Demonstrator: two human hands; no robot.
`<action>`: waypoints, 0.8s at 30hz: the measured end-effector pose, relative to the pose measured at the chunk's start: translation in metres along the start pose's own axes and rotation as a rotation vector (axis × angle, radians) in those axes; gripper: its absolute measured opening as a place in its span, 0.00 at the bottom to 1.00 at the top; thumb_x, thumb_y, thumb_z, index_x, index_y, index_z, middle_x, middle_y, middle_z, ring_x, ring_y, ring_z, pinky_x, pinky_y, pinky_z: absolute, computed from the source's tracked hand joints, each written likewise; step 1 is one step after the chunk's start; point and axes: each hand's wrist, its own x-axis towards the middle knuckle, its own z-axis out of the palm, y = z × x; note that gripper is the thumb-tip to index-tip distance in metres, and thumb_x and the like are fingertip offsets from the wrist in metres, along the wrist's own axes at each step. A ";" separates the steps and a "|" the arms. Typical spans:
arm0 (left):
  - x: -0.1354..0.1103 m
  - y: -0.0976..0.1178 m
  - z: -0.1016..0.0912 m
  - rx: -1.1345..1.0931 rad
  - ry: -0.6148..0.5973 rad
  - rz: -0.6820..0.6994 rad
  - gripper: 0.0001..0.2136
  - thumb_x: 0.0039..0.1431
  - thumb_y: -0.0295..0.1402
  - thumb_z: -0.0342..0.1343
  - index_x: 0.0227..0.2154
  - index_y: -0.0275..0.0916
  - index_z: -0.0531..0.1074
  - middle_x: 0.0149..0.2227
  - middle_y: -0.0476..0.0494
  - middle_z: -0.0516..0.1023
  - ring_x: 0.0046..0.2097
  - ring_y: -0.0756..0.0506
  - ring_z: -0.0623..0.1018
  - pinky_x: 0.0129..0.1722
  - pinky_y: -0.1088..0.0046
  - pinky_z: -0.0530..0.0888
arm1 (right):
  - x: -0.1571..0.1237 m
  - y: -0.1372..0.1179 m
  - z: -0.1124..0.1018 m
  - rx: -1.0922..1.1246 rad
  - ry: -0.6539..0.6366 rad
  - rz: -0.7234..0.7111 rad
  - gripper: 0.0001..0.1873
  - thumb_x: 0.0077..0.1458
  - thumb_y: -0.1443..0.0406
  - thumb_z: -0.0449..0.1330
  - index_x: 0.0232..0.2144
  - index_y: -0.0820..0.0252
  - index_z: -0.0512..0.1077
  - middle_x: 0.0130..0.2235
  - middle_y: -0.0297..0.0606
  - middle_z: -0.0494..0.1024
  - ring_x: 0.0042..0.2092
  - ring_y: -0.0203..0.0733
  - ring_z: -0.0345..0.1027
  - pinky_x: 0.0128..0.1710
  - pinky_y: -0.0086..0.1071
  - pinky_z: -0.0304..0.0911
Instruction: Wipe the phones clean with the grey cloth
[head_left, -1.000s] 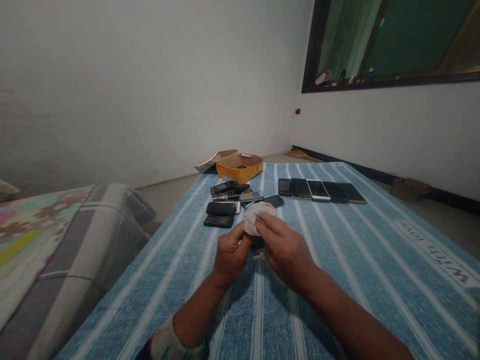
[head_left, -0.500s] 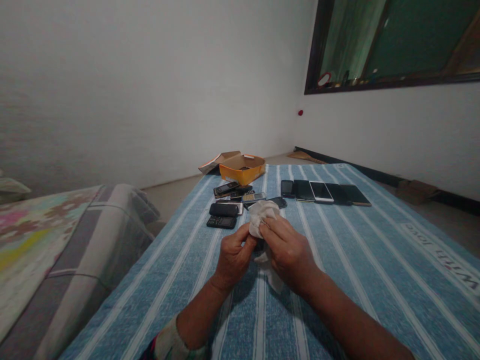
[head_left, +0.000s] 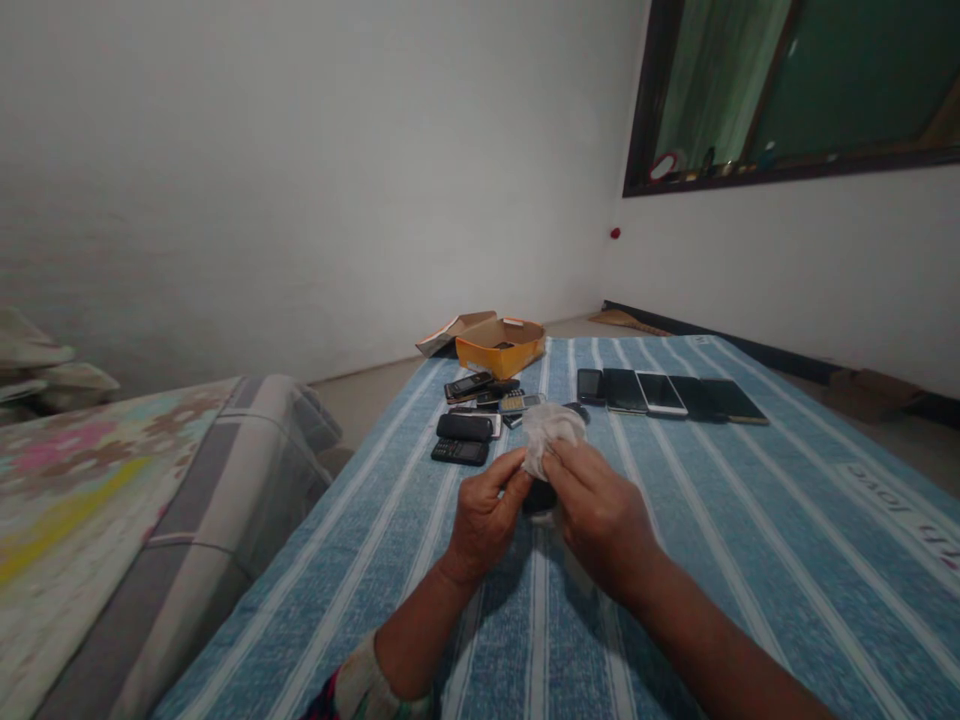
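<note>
My left hand (head_left: 491,508) pinches the edge of a black mobile phone (head_left: 538,497), mostly hidden between my two hands. My right hand (head_left: 604,515) is closed on a crumpled white cloth (head_left: 553,428) and presses it over the phone's upper part. Just beyond my hands lies a loose group of older phones, among them a black keypad phone (head_left: 460,452), a black case-like item (head_left: 464,427) and a phone with a light keypad (head_left: 519,401). Part of another dark phone (head_left: 578,411) shows behind the cloth.
A blue striped cloth (head_left: 360,590) covers the table. To the right, several phones lie in a row, including a white-framed one (head_left: 661,394). An open orange box (head_left: 500,358) stands at the far end. A covered bed or seat (head_left: 247,480) lies to the left.
The view has turned a little left, so everything sits further right in the picture. More of the black phone shows below the cloth. Both hands keep their hold.
</note>
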 end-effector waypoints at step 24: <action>-0.002 0.001 0.001 0.024 -0.009 0.023 0.12 0.64 0.36 0.54 0.42 0.36 0.80 0.37 0.43 0.85 0.37 0.45 0.82 0.37 0.74 0.77 | -0.001 0.005 -0.006 -0.102 -0.038 0.068 0.19 0.56 0.78 0.47 0.40 0.65 0.75 0.40 0.48 0.80 0.43 0.45 0.75 0.44 0.34 0.73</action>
